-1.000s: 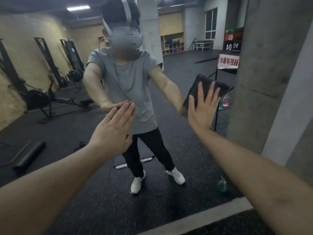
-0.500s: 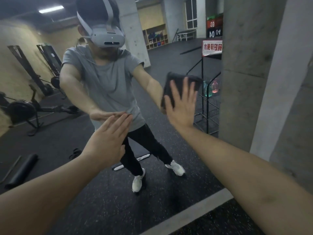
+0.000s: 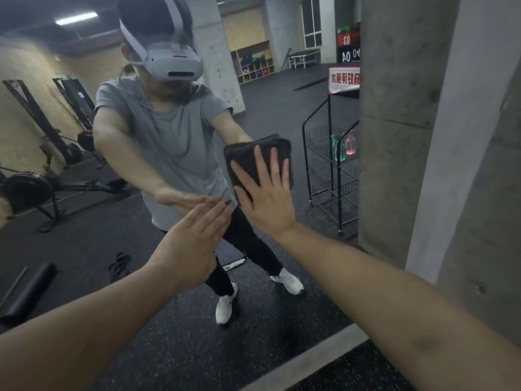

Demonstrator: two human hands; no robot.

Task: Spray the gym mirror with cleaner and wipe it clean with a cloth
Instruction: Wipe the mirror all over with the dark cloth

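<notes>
Your right hand (image 3: 267, 198) lies flat on the folded dark cloth (image 3: 253, 156), fingers (image 3: 260, 165) straight and spread, pinning it against the mirror (image 3: 84, 263). Nothing curls round the cloth; only palm pressure holds it there. Your left hand (image 3: 191, 244) is also open, fingers straight and together, tips at or nearly at the glass just left of the cloth. Contact there is hard to confirm.

Risks, as I judge them:
- Ease off the palm and the cloth may slide down or drop to the floor, since no finger grips it.
- The folds could shear apart under a sideways stroke, leaving a loose flap dragging.
- The bare left fingertips could print fresh smears on the glass.
- A dry patch would only streak; wetness cannot be read from here.

Cloth orientation: a folded rectangle, flat face to the glass, long axis roughly upright with a slight tilt, top edge above your fingertips, lower part hidden under your palm.

No spray bottle is in either hand. Bottles show in the wire rack (image 3: 332, 165), seen in reflection.
</notes>
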